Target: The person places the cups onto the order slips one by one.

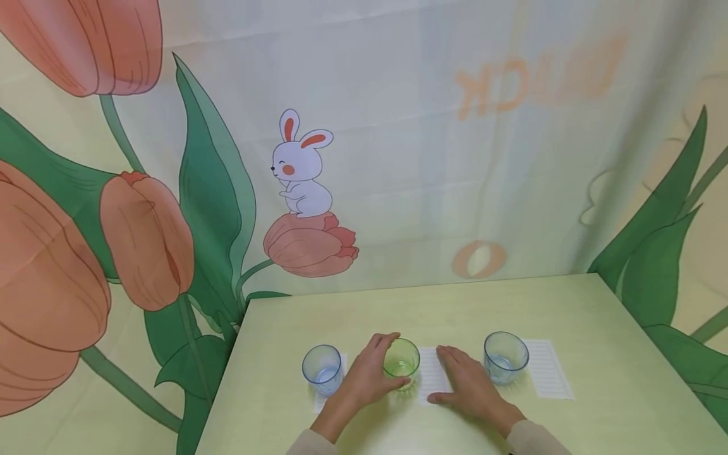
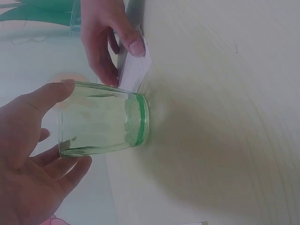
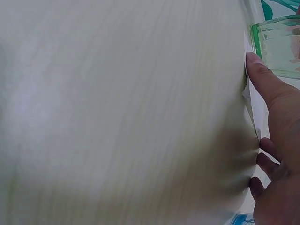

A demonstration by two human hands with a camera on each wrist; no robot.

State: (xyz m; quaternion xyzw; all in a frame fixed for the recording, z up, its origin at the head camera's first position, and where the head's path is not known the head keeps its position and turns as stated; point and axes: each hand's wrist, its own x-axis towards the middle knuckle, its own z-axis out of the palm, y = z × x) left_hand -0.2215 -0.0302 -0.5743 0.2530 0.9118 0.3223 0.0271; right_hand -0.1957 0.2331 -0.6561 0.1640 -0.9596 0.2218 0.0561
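A green drinking glass point(image 1: 402, 361) stands upright near the middle of the table. My left hand point(image 1: 371, 371) grips it from the left, thumb on the near side and fingers on the far side, as the left wrist view of the glass point(image 2: 101, 119) shows. Just right of the glass lies a white lined paper point(image 1: 430, 379). My right hand point(image 1: 471, 387) is at its right part, thumb and fingers spread, with the thumb point(image 3: 263, 77) touching or close to the paper. Whether the glass base touches the table is hard to tell.
To the left a blue glass point(image 1: 322, 370) stands by another paper, mostly hidden behind the left wrist. A second blue glass point(image 1: 505, 359) stands right of my right hand, beside a lined paper point(image 1: 549, 370). Behind the pale table point(image 1: 352, 309) hangs a printed curtain point(image 1: 398, 158).
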